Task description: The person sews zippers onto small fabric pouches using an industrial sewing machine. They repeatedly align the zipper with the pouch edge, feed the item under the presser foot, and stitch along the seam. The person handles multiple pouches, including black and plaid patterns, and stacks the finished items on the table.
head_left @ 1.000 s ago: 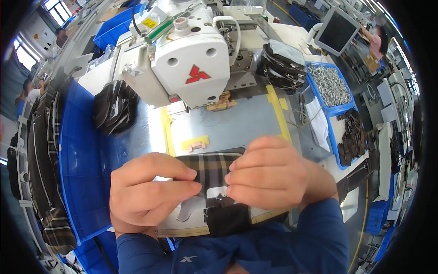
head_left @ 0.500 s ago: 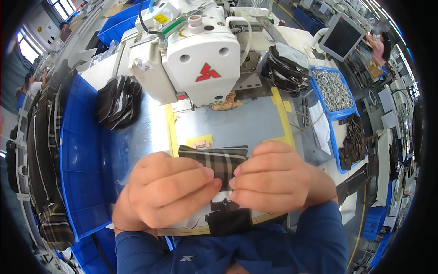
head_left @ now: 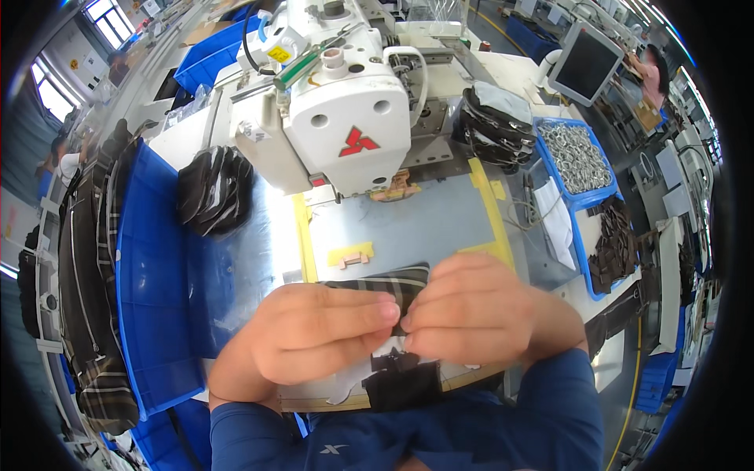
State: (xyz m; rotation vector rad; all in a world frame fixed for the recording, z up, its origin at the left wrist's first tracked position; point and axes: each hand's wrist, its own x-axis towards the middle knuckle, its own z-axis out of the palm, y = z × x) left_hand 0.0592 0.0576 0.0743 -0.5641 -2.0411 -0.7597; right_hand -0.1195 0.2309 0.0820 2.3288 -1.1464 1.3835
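Observation:
A dark striped and checked fabric piece lies at the near edge of the metal work plate. My left hand is closed on its left part, thumb and fingers pinched together. Close beside it, my right hand pinches the same fabric at the right, the two sets of fingertips almost touching. Much of the cloth is hidden behind my hands. Below them, at the table's near edge, a black cloth piece and some white material show. The white sewing machine head stands just beyond the plate.
Dark folded pouches are stacked left and right of the machine. On the right sit a blue tray of metal rings and one of brown strips. A large blue bin stands left. A monitor is at far right.
Both hands have drawn slightly nearer to me with the fabric, which now shows less above my fingers. My left hand has shifted right, toward my right hand. The view has also shifted slightly.

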